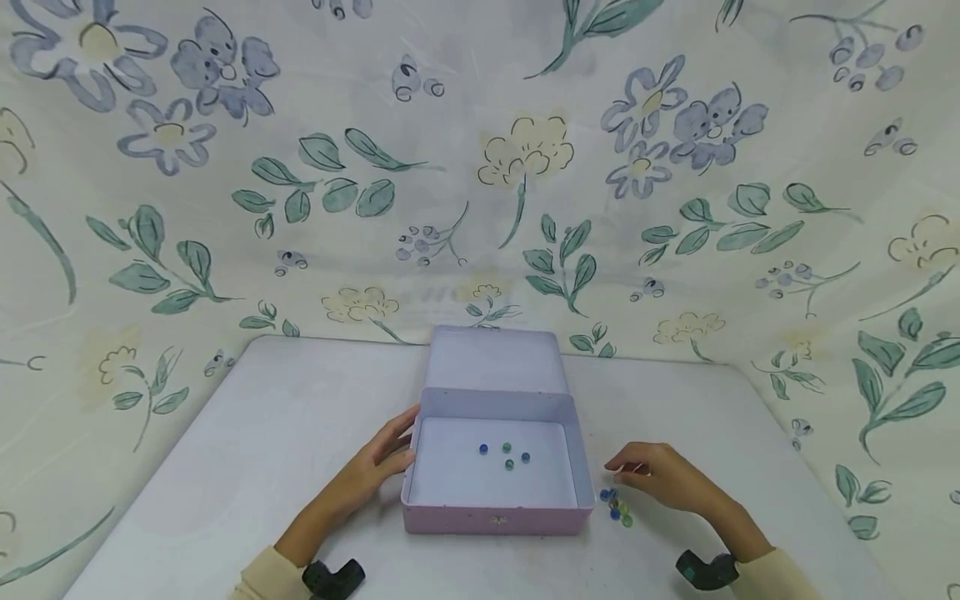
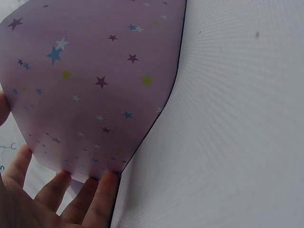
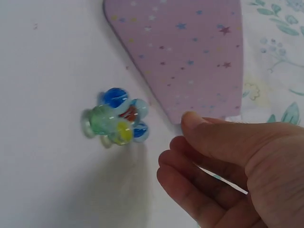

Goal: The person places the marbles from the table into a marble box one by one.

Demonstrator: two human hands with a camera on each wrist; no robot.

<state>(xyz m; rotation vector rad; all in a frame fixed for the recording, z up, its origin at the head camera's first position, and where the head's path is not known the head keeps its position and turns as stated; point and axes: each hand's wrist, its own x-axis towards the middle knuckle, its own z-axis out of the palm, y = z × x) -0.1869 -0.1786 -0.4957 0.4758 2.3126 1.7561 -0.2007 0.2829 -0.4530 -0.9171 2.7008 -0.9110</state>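
Observation:
A pink tin box [image 1: 498,521] with its lid [image 1: 495,360] raised stands on the table, several glass marbles [image 1: 507,447] lying on its floor. My left hand [image 1: 375,462] rests against the box's left wall, fingers extended; in the left wrist view its fingertips [image 2: 108,183] touch the star-printed side [image 2: 90,90]. Right of the box, a cluster of blue, green, yellow and brownish marbles [image 3: 121,132] sits on the tabletop. My right hand [image 1: 667,477] hovers just beside that cluster, fingers loosely bent, with a gap between thumb [image 3: 223,137] and fingers and nothing seen in it.
The white table [image 1: 300,417] reaches out on both sides of the box. Floral-patterned cloth [image 1: 450,183] hangs behind and along the sides. Black wrist straps with cameras [image 1: 333,577] sit at both cuffs.

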